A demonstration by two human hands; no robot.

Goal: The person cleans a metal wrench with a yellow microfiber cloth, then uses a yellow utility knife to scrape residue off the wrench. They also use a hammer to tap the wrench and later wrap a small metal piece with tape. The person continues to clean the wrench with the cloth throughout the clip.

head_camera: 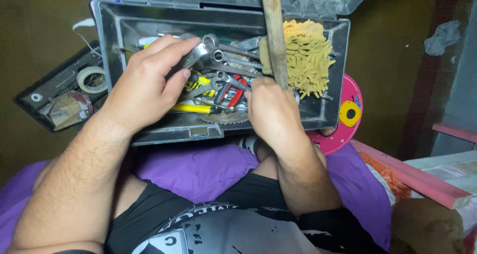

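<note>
Dim floor, open grey toolbox [318,116] over purple cloth. Left hand [144,87] pinches a steel combination wrench [201,50] above the tool heap; right hand [271,110], fingers curled and buried, grip unclear. Risk: the saw blade [226,117] nicking knuckles, or a wrench slipping loose.

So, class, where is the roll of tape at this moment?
The roll of tape lies in the black tray left of the open toolbox, just beyond the left hand.

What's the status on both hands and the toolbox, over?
Left hand gripping a metal wrench. Right hand down among loose tools in the open grey toolbox. Wooden handle and yellow mop head crowd the right side.
</note>
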